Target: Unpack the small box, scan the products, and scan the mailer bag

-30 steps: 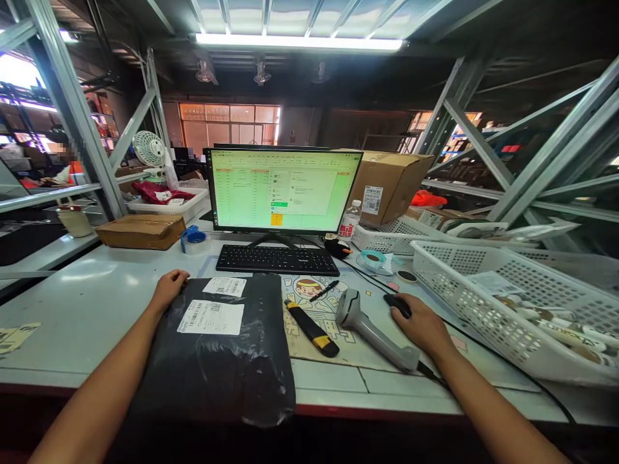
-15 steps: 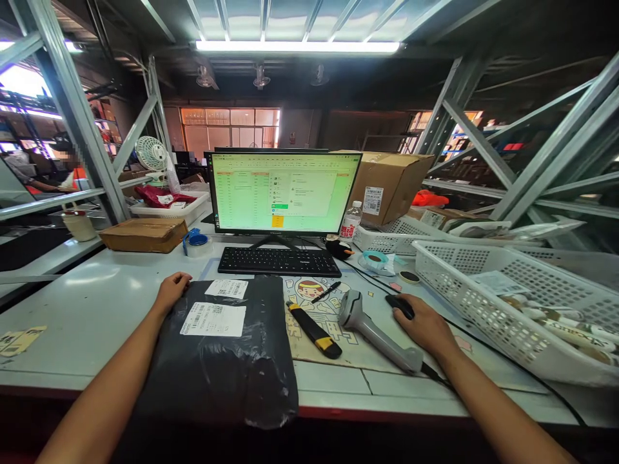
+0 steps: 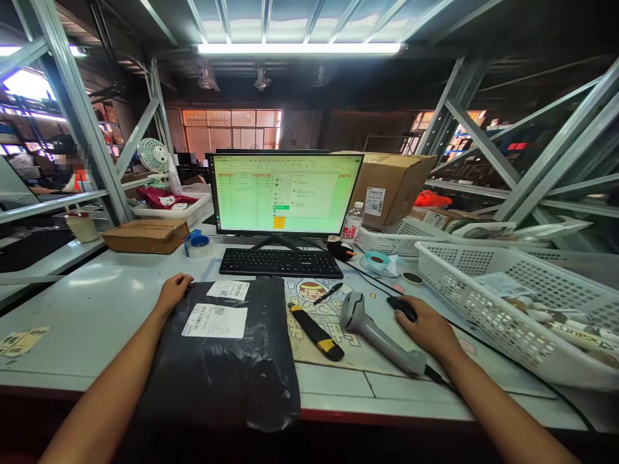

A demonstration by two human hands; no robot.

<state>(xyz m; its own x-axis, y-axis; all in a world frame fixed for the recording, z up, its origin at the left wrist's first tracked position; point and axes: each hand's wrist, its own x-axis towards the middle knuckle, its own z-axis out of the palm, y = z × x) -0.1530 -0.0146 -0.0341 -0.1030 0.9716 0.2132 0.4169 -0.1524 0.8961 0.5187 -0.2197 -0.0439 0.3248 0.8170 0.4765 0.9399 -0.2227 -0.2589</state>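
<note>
A black plastic-wrapped parcel (image 3: 217,374) with two white printed labels lies at the front of the table, overhanging its near edge. Beside its upper left corner rests my left hand (image 3: 174,293), fingers loosely bent and the thumb side against the parcel; it does not grip it. My right hand (image 3: 428,328) is over a black computer mouse (image 3: 403,308) on the illustrated desk mat (image 3: 372,348). Between parcel and mouse lie a yellow-and-black utility knife (image 3: 316,332), a black pen (image 3: 327,294) and a grey barcode scanner (image 3: 380,338). A lit monitor (image 3: 287,193) stands behind the black keyboard (image 3: 280,263).
White plastic baskets (image 3: 483,309) line the right side, the nearest one holding rolls and papers. Tape rolls (image 3: 377,261), a bottle (image 3: 353,222) and a large carton (image 3: 394,187) are near the monitor. On the left are a flat cardboard box (image 3: 145,236) and blue tape (image 3: 197,241). A person (image 3: 68,167) sits far left.
The whole view has shifted slightly. Both hands keep their places, at the parcel and on the mouse; nothing on the table has visibly moved.
</note>
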